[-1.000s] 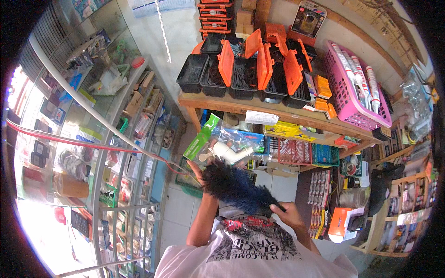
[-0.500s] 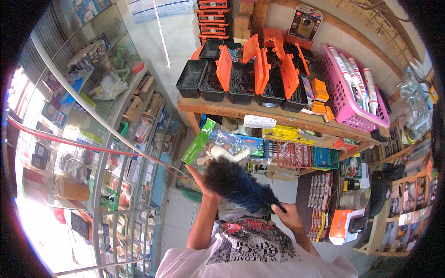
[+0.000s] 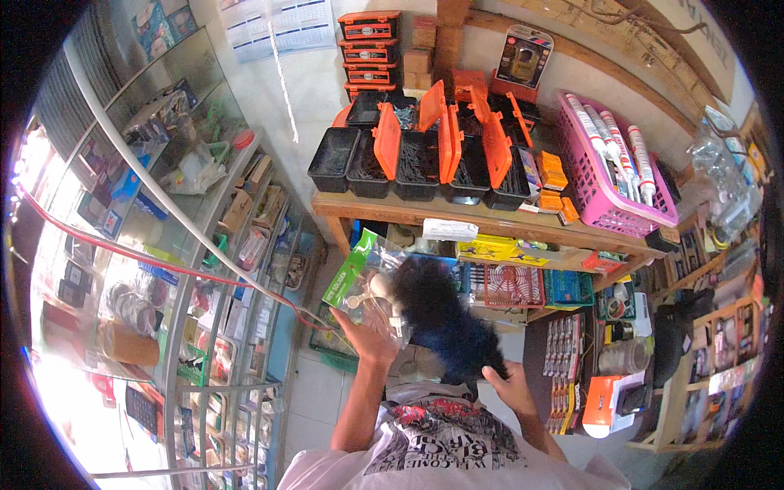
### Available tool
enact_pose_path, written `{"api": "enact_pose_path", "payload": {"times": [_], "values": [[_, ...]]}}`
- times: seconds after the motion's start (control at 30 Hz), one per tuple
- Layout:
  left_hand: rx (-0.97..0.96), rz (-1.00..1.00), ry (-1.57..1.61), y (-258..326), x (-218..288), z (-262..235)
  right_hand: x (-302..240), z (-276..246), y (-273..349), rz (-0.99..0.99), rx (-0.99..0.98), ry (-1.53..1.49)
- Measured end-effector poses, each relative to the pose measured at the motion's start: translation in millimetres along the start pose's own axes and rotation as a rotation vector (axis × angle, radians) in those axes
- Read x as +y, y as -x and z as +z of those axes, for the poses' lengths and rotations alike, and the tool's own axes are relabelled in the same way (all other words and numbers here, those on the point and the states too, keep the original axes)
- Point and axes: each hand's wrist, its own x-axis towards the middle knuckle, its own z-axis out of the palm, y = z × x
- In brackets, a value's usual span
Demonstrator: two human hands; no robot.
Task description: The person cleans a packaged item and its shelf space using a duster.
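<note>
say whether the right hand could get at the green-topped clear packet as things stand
Probably not easily: the right hand holds the near end of the dark duster, whose bulk lies between it and the packet at the left hand.

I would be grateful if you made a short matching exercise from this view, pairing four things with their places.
1. dark duster
2. clear packet with green header
3. pink basket
4. open black boxes

A. at the left hand
B. on the bench, holding white tubes
C. on the bench, left of the basket
D. in the right hand

Pairs: 1-D; 2-A; 3-B; 4-C
</note>
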Motion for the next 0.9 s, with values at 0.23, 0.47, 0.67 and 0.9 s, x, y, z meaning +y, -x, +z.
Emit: {"api": "enact_pose_path", "payload": {"times": [0.23, 0.47, 0.67, 0.9], "values": [[-0.121, -0.137, -0.061, 24, -31, 26, -47, 17, -44, -0.235, 0.254, -0.413], [-0.131, -0.247, 0.08, 38, -57, 10, -72, 42, -66, -0.249, 0.33, -0.577], [-0.138, -0.292, 0.06, 29, -61, -22, -59, 56, -73, -0.216, 0.348, -0.54], [-0.098, -0.425, -0.201, 30, -62, -29, -36, 46, -85, -0.763, 0.32, 0.228]]}}
